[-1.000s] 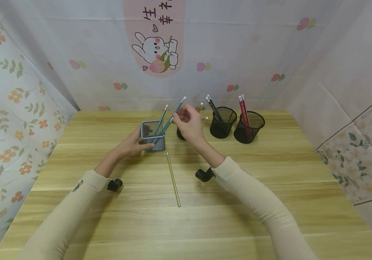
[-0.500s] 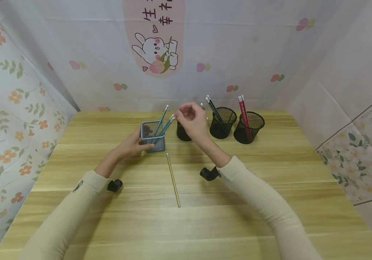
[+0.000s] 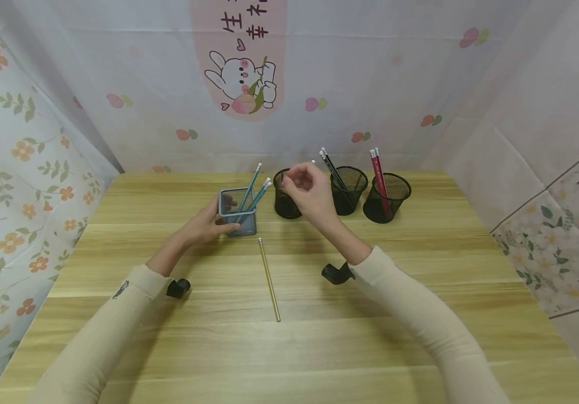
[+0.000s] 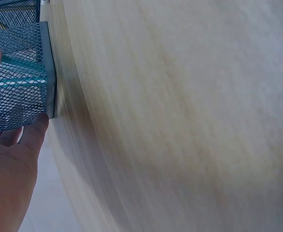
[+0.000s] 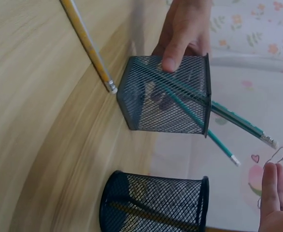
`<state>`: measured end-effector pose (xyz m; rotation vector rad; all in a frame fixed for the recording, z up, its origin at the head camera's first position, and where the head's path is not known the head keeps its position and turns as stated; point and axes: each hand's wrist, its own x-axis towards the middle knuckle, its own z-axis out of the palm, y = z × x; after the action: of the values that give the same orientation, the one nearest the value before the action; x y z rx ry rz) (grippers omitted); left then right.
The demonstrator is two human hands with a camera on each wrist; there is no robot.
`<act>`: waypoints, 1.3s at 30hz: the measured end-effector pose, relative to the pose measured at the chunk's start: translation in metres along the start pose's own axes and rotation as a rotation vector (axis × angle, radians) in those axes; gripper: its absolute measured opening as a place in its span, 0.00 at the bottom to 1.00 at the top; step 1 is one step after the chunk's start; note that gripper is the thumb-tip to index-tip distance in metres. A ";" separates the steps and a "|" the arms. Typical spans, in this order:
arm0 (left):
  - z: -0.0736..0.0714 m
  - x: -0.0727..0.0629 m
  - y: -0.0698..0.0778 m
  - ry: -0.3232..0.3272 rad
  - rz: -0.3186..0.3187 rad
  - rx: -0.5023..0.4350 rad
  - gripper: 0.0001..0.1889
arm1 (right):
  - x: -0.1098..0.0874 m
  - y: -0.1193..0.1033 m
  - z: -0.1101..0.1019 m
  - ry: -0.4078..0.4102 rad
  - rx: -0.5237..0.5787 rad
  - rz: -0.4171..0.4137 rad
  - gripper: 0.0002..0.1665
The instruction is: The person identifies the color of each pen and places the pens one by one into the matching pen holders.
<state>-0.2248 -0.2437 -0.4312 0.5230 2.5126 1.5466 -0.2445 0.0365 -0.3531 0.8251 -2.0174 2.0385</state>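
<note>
My left hand [image 3: 199, 227] grips a grey square mesh pencil holder [image 3: 244, 225], thumb on its near side in the head view. Several teal pencils [image 5: 238, 123] with white erasers lean inside that holder. To its right, my right hand [image 3: 315, 193] is raised over a round black mesh cup [image 3: 287, 209], with loosely bent fingers [image 5: 271, 186] and nothing held. That cup, partly hidden behind the hand, has a yellow pencil showing through its mesh in the right wrist view. Another yellow pencil [image 3: 269, 280] lies on the table in front of the square holder.
Farther right stand two more round black mesh cups, one with black pencils [image 3: 333, 168] and one with red pencils [image 3: 379, 171]. A patterned curtain [image 3: 370, 84] hangs behind the wooden table [image 3: 218, 359]. Black wrist-camera mounts [image 3: 337, 273] stick out by both sleeves.
My right hand has let go of a teal pencil, which dropped down into the square holder, and has moved right over the round cup. The left hand has stayed in place.
</note>
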 end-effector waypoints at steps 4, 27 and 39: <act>0.000 -0.001 0.001 0.002 0.004 0.006 0.33 | -0.002 0.014 -0.007 -0.029 -0.040 0.007 0.05; 0.000 0.000 -0.004 -0.002 0.034 0.017 0.33 | -0.035 0.036 -0.015 -0.574 -0.512 0.259 0.06; 0.001 -0.001 -0.002 -0.002 0.027 0.027 0.33 | -0.043 0.042 -0.007 -0.629 -0.554 0.273 0.07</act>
<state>-0.2235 -0.2440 -0.4335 0.5642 2.5389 1.5222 -0.2303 0.0512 -0.4106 1.2061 -2.9685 1.2596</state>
